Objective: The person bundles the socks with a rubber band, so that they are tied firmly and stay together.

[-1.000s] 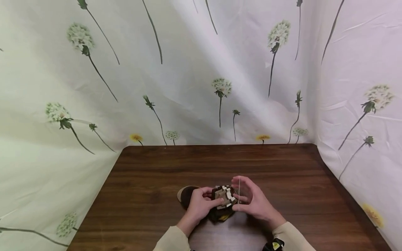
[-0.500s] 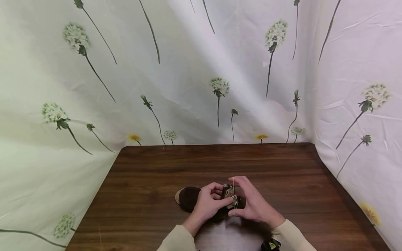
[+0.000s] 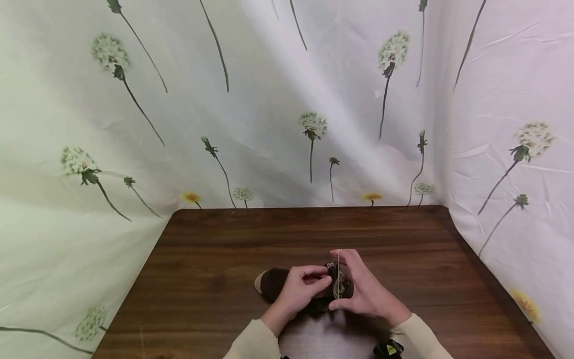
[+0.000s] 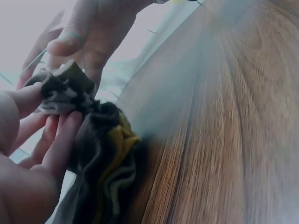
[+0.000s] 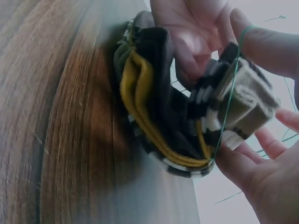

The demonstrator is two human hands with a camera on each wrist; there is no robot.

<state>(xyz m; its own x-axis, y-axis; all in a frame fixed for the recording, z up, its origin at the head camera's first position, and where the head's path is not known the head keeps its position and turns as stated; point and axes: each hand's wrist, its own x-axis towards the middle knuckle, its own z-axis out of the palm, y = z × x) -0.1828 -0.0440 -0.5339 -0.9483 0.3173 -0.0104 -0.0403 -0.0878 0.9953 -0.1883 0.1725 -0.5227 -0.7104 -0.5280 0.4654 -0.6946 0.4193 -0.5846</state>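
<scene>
A folded bundle of dark brown socks (image 3: 272, 285) with a beige tip lies on the table, its other end raised. White-and-dark stripes and a yellow band (image 5: 136, 88) of knit show in the right wrist view. My left hand (image 3: 295, 295) pinches the raised, gathered end (image 4: 65, 95) between thumb and fingers. Around the spread thumb and fingers of my right hand (image 3: 366, 288) a thin green rubber band (image 5: 229, 102) is stretched. That band crosses the gathered sock end, which sits between the right thumb and fingers.
The dark wood table (image 3: 215, 239) reaches to a white, flower-printed cloth (image 3: 269, 164) hung at the back and sides. A black strap with a yellow mark (image 3: 388, 349) sits at the right wrist.
My left hand has moved right with the gathered sock end, bringing it to the stretched band. The right hand stays spread in nearly the same place.
</scene>
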